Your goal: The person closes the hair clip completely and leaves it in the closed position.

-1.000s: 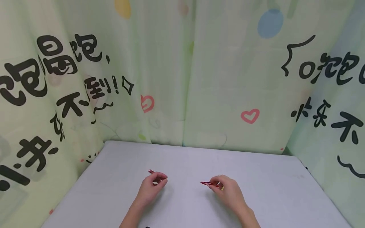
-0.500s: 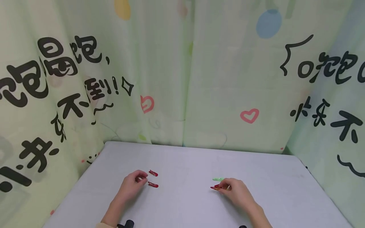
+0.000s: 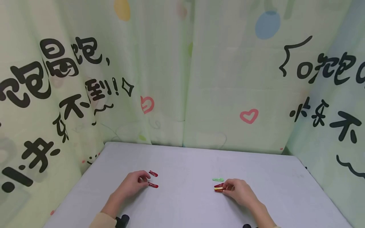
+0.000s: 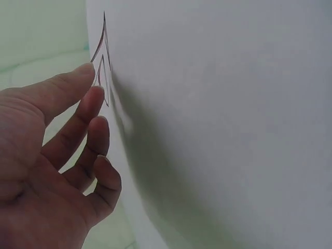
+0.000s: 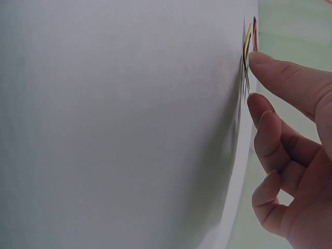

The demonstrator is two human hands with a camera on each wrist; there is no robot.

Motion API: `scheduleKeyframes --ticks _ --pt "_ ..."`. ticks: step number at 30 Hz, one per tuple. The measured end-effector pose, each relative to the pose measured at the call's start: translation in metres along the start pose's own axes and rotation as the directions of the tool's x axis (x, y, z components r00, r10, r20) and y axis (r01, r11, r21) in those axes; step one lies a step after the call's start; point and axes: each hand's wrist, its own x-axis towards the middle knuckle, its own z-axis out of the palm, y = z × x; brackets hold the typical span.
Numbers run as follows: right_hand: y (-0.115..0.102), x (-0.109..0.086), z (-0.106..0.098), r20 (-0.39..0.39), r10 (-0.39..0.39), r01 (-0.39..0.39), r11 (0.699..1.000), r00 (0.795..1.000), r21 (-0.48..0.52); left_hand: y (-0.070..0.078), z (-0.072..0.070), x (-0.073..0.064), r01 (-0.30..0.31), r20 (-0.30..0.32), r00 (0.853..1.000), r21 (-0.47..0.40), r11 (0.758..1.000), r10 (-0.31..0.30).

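Note:
Two red snap hair clips [image 3: 153,185] lie one behind the other on the white table at left. My left hand [image 3: 132,183] is at their left ends, with its thumb touching or very near the closer clip. In the left wrist view its thumb [image 4: 78,78] and forefinger stand a little apart beside the clips. At right, red and yellow hair clips [image 3: 219,188] lie close together. The thumb and forefinger of my right hand [image 3: 240,191] pinch their right ends, which are partly hidden. Just behind them lies a green hair clip [image 3: 218,179].
White cloth covers the table [image 3: 185,202]. Pale green printed curtains [image 3: 182,79] stand behind it and on both sides. Dark straps show at both wrists. Between the two groups of clips lies a wide stretch of bare tabletop.
My left hand let go of the red clips, drew back left, then came slightly back toward them. My right hand moved right and nearer, with the red and yellow clips; the green clip now lies apart.

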Motion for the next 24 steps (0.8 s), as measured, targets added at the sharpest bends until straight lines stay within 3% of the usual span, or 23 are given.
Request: scheduleKeyframes --ticks 4,11,24 --pt "0.0004 -0.0009 -0.0007 0.02 -0.003 0.003 1.0 1.0 0.001 0.0016 -0.0038 0.0017 -0.039 0.047 0.998 0.025 0.999 0.037" --pt "-0.001 -0.0003 -0.0019 0.06 0.047 -0.046 0.998 0.997 -0.031 0.004 -0.0051 0.004 -0.022 0.118 0.993 0.043 0.999 0.016" --pt "-0.0007 -0.0031 -0.0062 0.033 0.054 -0.052 0.995 0.998 -0.08 0.0049 -0.0014 0.0085 -0.07 0.138 0.988 0.052 0.996 0.062"
